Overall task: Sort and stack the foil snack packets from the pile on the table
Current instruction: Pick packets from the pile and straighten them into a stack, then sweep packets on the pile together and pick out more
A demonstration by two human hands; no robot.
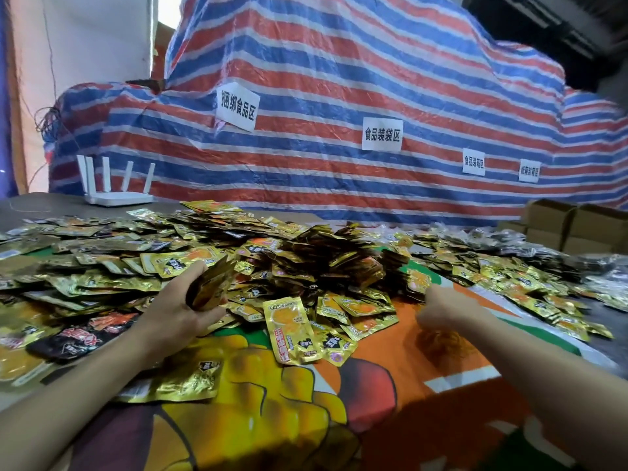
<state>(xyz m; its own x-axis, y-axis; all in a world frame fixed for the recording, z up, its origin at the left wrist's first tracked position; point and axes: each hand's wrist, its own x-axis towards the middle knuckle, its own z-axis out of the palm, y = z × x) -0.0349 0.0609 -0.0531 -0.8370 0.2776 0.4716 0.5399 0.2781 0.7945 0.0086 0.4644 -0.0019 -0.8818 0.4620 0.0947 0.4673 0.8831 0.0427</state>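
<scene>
A wide pile of gold foil snack packets (306,253) covers the table from left to right. My left hand (180,311) grips an upright stack of gold packets (212,283) at the pile's near edge. My right hand (441,305) is blurred, fingers curled, at the right near edge of the pile; what it holds I cannot make out. One gold packet with an orange picture (292,329) lies face up between my hands. A few black packets (78,338) lie at the left.
A printed orange and yellow sheet (306,402) covers the near table. A white router (115,195) stands at the back left. Cardboard boxes (577,226) sit at the back right. A striped tarp (339,113) with paper labels rises behind the table.
</scene>
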